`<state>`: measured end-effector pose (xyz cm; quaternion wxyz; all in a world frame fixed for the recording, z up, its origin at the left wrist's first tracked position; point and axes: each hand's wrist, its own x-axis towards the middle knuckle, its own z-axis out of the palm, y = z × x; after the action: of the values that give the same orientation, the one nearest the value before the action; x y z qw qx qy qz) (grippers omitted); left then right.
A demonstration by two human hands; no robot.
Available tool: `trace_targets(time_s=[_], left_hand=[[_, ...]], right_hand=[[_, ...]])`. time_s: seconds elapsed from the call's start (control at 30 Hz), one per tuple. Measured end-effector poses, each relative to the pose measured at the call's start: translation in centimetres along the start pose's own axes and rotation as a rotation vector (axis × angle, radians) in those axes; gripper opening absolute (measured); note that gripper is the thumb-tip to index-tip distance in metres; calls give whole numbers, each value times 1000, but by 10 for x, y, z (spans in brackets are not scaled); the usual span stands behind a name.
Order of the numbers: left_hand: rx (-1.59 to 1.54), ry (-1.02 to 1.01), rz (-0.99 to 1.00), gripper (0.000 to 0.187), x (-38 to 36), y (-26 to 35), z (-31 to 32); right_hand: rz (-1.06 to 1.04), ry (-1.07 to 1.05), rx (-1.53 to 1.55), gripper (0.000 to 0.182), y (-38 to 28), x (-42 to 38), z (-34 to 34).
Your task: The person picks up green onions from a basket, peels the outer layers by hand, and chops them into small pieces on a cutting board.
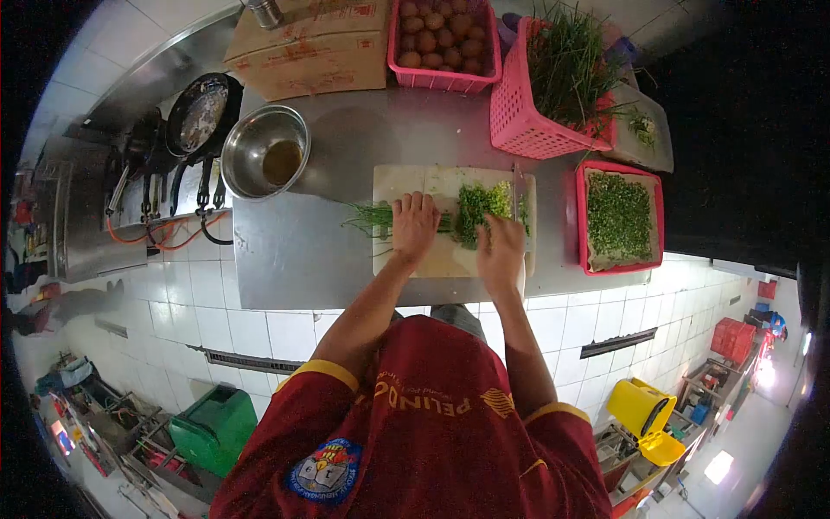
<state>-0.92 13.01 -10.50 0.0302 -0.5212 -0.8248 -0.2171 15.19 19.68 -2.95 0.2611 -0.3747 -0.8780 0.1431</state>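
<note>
A pale cutting board [432, 265] lies near the front of the steel counter. My left hand [415, 227] rests on a bundle of long green stalks [372, 219], pressing it to the board, with loose ends trailing off to the left. Chopped greens [474, 210] are heaped right of that hand. Over the right side of the heap is my right hand [501, 246], its fingers bent together at the greens; what they grip is hidden. A knife [519, 195] lies along the board's right side, its blade partly seen beyond the right hand.
A steel bowl [264, 130] stands left of the board. Behind are a cardboard box [311, 56], a pink basket of eggs [443, 80] and a tall pink basket [529, 112] of long greens. A red-rimmed tray [619, 216] of chopped greens sits right. Pans [203, 112] are far left.
</note>
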Motion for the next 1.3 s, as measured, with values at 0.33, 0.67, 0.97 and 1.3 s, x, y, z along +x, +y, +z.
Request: trace_targets(time_s=[0.33,0.67,0.97,1.3], left_hand=[[-4,-50,-11,18,-1,-3,-1],[-7,-37,-6,18,0,-6,6],[-9,-62,1,21,1,-7,0],[-16,-104,-13,23,1,-8,3]], right_hand=[[454,-259,-113,42,85,-93,-22],[533,-152,174,26,-59,-58,-44],[542,-547,-55,25,-84,-33,-15],[548,-677,-157,28,-110,-14,-30]])
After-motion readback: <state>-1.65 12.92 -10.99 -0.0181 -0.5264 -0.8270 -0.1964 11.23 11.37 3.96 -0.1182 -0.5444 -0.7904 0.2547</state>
